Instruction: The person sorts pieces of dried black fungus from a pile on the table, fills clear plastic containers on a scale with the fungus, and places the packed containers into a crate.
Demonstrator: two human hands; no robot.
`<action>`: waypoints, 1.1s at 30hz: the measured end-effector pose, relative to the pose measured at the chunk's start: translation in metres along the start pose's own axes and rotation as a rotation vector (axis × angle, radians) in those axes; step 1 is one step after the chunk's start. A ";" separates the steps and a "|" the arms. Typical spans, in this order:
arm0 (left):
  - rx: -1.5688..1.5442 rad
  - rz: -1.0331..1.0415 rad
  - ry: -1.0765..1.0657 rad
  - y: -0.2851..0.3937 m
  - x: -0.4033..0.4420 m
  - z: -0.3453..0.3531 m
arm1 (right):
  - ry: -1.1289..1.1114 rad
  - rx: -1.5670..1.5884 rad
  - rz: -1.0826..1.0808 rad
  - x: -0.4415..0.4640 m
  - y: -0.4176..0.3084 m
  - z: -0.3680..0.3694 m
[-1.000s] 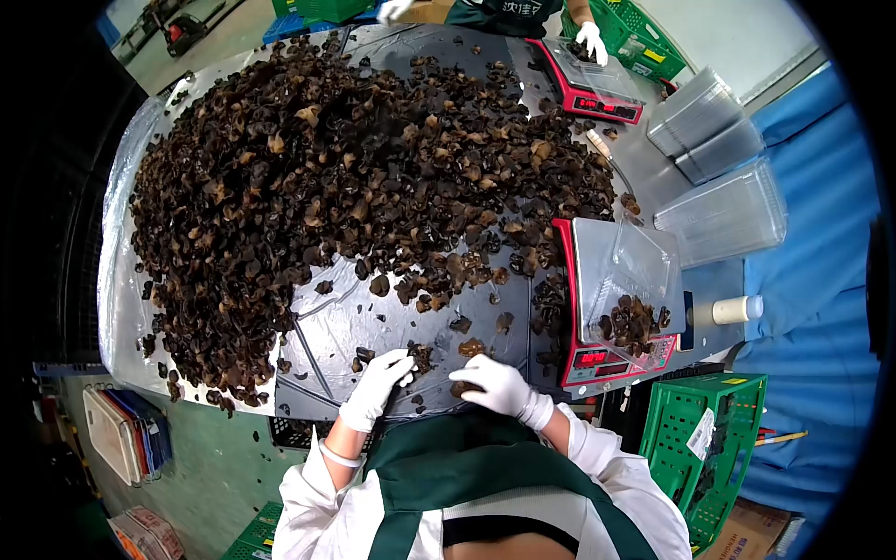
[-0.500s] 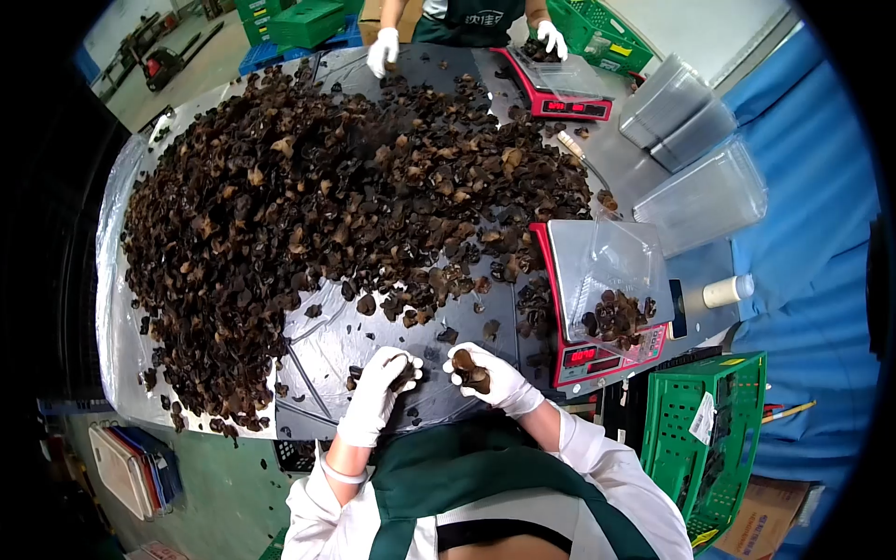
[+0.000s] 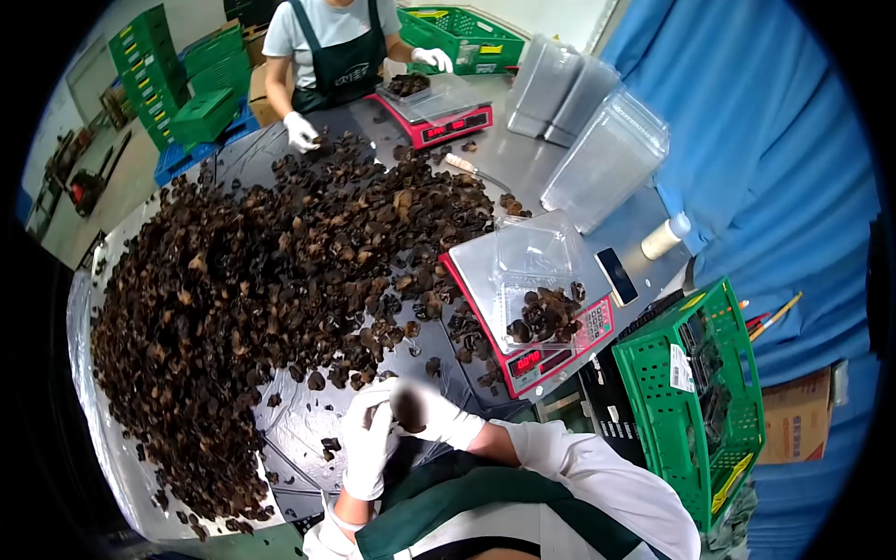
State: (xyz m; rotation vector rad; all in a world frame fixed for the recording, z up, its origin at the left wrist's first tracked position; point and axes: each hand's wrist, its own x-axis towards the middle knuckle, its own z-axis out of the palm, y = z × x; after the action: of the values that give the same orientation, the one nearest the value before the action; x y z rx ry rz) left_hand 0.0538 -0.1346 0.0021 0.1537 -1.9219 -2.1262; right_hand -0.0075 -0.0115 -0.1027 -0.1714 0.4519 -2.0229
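Observation:
Both my gloved hands are together at the near edge of the table. My right hand (image 3: pixel 446 422) has its fingers closed on a dark wood ear mushroom (image 3: pixel 409 407), which is blurred. My left hand (image 3: pixel 371 437) is up against the same piece with curled fingers; whether it grips anything else is hidden. Beyond them spreads a large heap of wood ear mushrooms (image 3: pixel 252 271). To the right, a red scale (image 3: pixel 523 362) with a lit display carries an open clear plastic box (image 3: pixel 509 297) with several mushrooms in its near end.
Across the table a co-worker's gloved hand (image 3: pixel 301 133) touches the heap; the other is above a second red scale (image 3: pixel 453 128). Stacked clear boxes (image 3: pixel 607 159), a phone (image 3: pixel 616 275) and a white bottle (image 3: pixel 665 237) stand right. A green crate (image 3: pixel 658 411) is at the near right.
My hands have come together around the dark mushroom; before, they were apart, each with pieces. The view has swung right. The co-worker's left hand has reached down to the heap.

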 end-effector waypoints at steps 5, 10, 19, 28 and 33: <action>0.243 -0.113 0.229 0.021 -0.012 -0.044 | 0.115 0.292 -0.052 -0.022 -0.066 0.040; -0.083 -0.244 0.372 -0.011 -0.066 -0.114 | 0.636 -0.443 -0.581 -0.070 -0.165 0.061; 0.097 -0.575 0.042 -0.012 -0.131 -0.158 | 1.041 -1.469 -0.885 -0.127 -0.222 0.036; 0.958 -0.883 -0.289 -0.035 -0.202 -0.221 | 1.340 -2.378 -0.632 -0.163 -0.248 -0.026; 1.081 -0.445 -0.118 -0.020 -0.170 -0.195 | 1.223 -2.332 -0.753 -0.143 -0.228 0.016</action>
State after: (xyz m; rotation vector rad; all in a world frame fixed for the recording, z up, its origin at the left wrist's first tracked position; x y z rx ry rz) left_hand 0.2646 -0.2738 -0.0572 0.7136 -3.1116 -1.0243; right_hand -0.1220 0.2051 0.0106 -0.4585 3.5865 -0.6840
